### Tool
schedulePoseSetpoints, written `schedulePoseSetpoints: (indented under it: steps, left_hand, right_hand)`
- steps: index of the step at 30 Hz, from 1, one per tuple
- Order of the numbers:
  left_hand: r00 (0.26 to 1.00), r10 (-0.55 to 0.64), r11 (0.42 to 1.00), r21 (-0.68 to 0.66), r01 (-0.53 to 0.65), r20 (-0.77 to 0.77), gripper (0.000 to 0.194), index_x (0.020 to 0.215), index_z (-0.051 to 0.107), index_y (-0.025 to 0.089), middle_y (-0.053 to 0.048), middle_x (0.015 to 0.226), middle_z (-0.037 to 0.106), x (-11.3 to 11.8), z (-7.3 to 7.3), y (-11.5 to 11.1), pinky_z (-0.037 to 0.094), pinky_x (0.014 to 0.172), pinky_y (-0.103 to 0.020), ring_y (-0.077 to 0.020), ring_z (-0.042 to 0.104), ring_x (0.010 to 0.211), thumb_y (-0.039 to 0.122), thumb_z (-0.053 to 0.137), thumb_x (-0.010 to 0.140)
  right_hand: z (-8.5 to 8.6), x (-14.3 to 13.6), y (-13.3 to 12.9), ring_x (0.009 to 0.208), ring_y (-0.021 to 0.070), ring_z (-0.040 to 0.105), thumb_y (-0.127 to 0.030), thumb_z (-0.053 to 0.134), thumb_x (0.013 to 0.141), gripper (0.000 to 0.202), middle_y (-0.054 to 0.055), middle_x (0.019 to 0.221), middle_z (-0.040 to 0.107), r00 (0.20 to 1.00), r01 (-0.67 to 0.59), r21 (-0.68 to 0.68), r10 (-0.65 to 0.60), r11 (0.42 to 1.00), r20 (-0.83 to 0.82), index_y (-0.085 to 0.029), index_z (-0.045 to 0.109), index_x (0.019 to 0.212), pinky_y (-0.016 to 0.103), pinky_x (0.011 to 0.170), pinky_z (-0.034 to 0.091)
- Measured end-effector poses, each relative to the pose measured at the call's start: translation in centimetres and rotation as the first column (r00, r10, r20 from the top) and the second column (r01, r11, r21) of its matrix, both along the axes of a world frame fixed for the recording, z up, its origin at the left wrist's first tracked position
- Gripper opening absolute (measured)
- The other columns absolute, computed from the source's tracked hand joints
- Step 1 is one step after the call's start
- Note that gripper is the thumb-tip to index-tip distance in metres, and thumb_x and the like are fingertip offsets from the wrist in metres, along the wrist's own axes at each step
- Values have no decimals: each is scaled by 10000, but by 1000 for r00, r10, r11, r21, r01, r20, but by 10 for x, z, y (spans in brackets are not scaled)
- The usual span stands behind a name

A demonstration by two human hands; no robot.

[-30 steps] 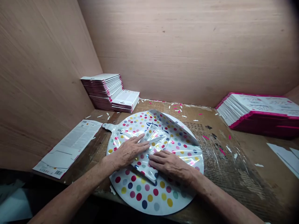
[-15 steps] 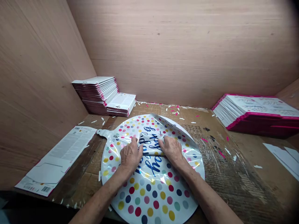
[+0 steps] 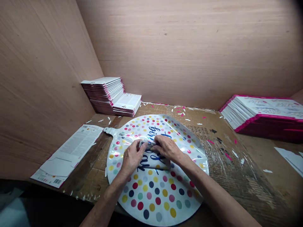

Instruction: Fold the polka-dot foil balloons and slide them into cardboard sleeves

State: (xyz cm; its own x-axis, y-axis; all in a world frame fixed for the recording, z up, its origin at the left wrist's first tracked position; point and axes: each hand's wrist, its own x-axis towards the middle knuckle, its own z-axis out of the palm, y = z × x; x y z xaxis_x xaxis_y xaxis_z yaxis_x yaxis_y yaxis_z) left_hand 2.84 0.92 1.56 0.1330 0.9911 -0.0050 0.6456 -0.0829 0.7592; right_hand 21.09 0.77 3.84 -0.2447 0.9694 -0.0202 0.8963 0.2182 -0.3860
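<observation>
Head camera: our left hand and right hand worked close together over a folded foil packet, which lay on the middle of a round dotted foil on the bench. Our left thumb and fingers were clamped on its far edge; our right fingers, bunched together, gripped the same edge beside them. We judged this a folding step, where the next move called for turning that edge over evenly and pressing the crease flat.
</observation>
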Motion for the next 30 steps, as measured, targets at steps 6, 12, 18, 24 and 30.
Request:
schedulePoseSetpoints:
  steps: [6,12,18,24,30]
  left_hand:
    - [945,-24,1000,12,22,325,376,939,687,156,-33,795,723,-11,1,-28,491,628,-252,-175,662,706,500,625,802]
    - [949,265,944,248,-219,-171,403,1141,612,159,-110,1021,715,-106,-2,-30,512,791,-330,-236,676,900,457,445,928]
    - [510,324,945,241,-222,-797,366,1004,626,71,-255,1056,633,-189,4,-13,477,840,-418,-360,599,1054,287,337,947]
    - [499,134,987,71,-142,-856,304,893,676,100,-229,969,679,-182,10,-1,476,814,-376,-319,654,979,127,373,880]
    - [486,31,988,-48,-149,-874,305,763,685,130,-203,813,698,-169,70,11,485,795,-406,-351,666,932,329,478,864]
  right_hand:
    - [-5,-20,-43,706,154,540,-484,545,877,297,8,768,593,917,-45,-138,-13,989,-400,-193,572,828,246,605,392]
    - [-18,-9,-63,596,137,444,-517,417,916,385,-17,636,493,889,-58,-79,15,995,-458,-212,454,684,256,553,350]
    - [-45,36,-76,579,141,459,-592,467,892,438,-17,616,503,871,85,-175,-159,981,-466,-216,467,667,254,515,361]
    - [-57,39,-80,597,144,463,-610,455,902,446,-20,626,500,862,108,-145,-165,983,-480,-221,468,684,253,523,367]
    - [-49,34,-78,600,145,462,-606,446,898,462,-14,620,494,862,102,-99,-138,990,-488,-212,449,657,256,540,364]
